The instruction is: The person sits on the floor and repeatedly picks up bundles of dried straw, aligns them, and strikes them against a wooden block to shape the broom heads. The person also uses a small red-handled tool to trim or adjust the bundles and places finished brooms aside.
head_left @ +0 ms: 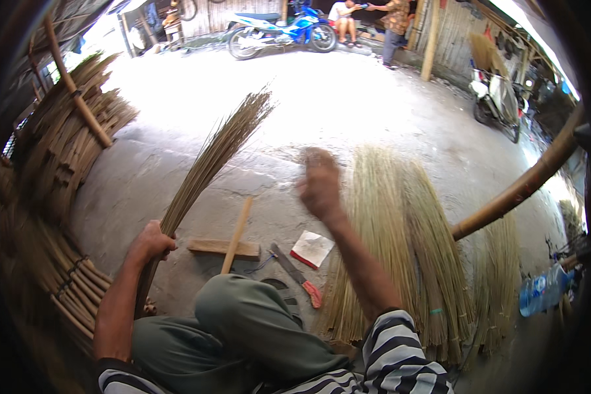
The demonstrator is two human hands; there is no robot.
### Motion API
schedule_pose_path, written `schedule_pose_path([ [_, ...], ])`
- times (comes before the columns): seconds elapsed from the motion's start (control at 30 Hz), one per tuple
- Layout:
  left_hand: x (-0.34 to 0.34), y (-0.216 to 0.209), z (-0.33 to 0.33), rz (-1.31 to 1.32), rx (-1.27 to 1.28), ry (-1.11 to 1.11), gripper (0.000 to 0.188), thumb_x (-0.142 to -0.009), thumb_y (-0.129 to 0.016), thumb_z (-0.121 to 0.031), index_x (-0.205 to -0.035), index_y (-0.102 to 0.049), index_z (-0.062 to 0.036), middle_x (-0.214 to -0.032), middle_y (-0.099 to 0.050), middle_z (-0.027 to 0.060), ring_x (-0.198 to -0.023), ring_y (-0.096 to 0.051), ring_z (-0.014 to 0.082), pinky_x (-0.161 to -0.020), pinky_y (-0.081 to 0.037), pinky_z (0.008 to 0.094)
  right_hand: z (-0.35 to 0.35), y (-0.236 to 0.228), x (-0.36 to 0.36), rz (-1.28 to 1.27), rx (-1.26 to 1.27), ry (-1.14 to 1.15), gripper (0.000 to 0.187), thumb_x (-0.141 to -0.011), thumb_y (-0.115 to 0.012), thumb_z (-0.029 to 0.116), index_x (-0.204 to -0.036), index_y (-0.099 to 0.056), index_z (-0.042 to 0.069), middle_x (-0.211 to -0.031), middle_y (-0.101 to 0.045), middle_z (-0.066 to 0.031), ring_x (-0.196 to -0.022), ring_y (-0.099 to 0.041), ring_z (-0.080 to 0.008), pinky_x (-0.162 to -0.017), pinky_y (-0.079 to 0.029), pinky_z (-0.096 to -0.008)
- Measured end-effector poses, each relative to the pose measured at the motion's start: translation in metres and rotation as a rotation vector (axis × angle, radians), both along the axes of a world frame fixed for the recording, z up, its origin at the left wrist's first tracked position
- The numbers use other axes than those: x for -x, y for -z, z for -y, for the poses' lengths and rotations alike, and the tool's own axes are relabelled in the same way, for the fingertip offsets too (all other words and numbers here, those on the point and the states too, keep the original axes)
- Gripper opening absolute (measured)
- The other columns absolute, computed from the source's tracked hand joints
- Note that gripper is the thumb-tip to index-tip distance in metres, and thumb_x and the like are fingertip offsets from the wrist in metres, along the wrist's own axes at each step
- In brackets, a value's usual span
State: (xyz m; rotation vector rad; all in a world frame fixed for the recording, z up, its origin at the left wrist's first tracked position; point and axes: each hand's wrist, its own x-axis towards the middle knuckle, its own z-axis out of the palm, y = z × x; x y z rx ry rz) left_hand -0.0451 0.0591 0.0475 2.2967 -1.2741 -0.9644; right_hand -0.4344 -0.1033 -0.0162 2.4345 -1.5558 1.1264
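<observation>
My left hand point(152, 241) is closed around the lower part of a bundle of thin brown broom straw point(210, 154), which tilts up and to the right with its tips fanned out. Raised in front of me, my right hand point(320, 187) is blurred by motion. Its fingers look curled in, and whatever they may hold cannot be made out. Beside my right forearm lie large sheaves of pale green-yellow straw point(381, 223). On the ground by my knee are a knife with a red handle point(295, 272), a white packet with a red edge point(312, 249), a wooden block point(207, 247) and a stick point(238, 233).
Finished-looking stick bundles point(79, 285) lie at my left, below stacked brown straw point(79, 125). A bamboo pole point(519, 190) slants in at right, near a clear plastic water bottle point(535, 293). Farther off stand a blue motorbike point(282, 33), another motorbike point(499, 98) and two people point(395, 26).
</observation>
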Motion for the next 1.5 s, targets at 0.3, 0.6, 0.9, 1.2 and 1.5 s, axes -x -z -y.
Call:
schedule_pose_path([
  [0.3, 0.084, 0.014, 0.019, 0.358, -0.146, 0.754, 0.036, -0.078, -0.071, -0.013, -0.114, -0.075, -0.0082, -0.093, -0.078, 0.0167, -0.091, -0.076, 0.0331, -0.081, -0.06, 0.0454, -0.097, -0.01, -0.12, -0.428, -0.017, -0.6, 0.042, -0.096, -0.07, 0.025, -0.132, -0.059, 0.007, -0.089, -0.073, -0.0092, -0.086, -0.075, -0.0256, -0.085, -0.056, -0.0456],
  [0.6, 0.092, 0.018, 0.009, 0.572, -0.171, 0.986, 0.043, -0.081, -0.072, -0.018, -0.123, -0.076, -0.0224, -0.104, -0.078, 0.0149, -0.105, -0.073, 0.0376, -0.093, -0.057, 0.0497, -0.102, 0.022, -0.011, -0.32, -0.915, -0.797, 0.034, -0.086, -0.079, 0.033, -0.103, -0.069, 0.005, -0.09, -0.072, -0.0208, -0.092, -0.073, -0.0403, -0.085, -0.056, -0.051],
  [0.9, 0.096, 0.015, 0.059, 0.711, 0.26, 1.094, 0.015, -0.075, -0.069, -0.005, -0.086, -0.06, -0.0089, -0.076, -0.068, 0.0136, -0.078, -0.071, 0.0398, -0.07, -0.054, 0.052, -0.103, 0.024, 0.031, -0.096, -0.947, -0.594, 0.031, -0.094, -0.077, 0.03, -0.103, -0.068, 0.002, -0.086, -0.073, -0.0154, -0.079, -0.071, -0.0308, -0.079, -0.055, -0.047],
  [1.2, 0.144, -0.097, 0.113, 0.988, 1.092, 0.816, 0.073, -0.082, -0.069, 0.011, -0.15, -0.058, -0.013, -0.153, -0.059, 0.0097, -0.154, -0.043, 0.0246, -0.135, -0.015, 0.0507, 0.026, 0.005, 0.067, 0.025, -0.596, 0.065, 0.034, -0.099, -0.072, 0.032, -0.11, -0.067, 0.001, -0.094, -0.075, -0.0195, -0.088, -0.074, -0.0359, -0.083, -0.06, -0.0485],
  [1.5, 0.107, -0.012, 0.039, 0.561, 0.464, 0.876, 0.051, -0.082, -0.084, -0.005, -0.131, -0.069, -0.0078, -0.14, -0.066, 0.0146, -0.137, -0.059, 0.0296, -0.131, -0.024, 0.0544, 0.049, 0.117, 0.123, -0.474, -0.875, 0.483, 0.022, -0.099, -0.063, 0.011, -0.115, -0.073, 0.0, -0.114, -0.077, -0.0205, -0.105, -0.077, -0.0308, -0.085, -0.064, -0.045],
])
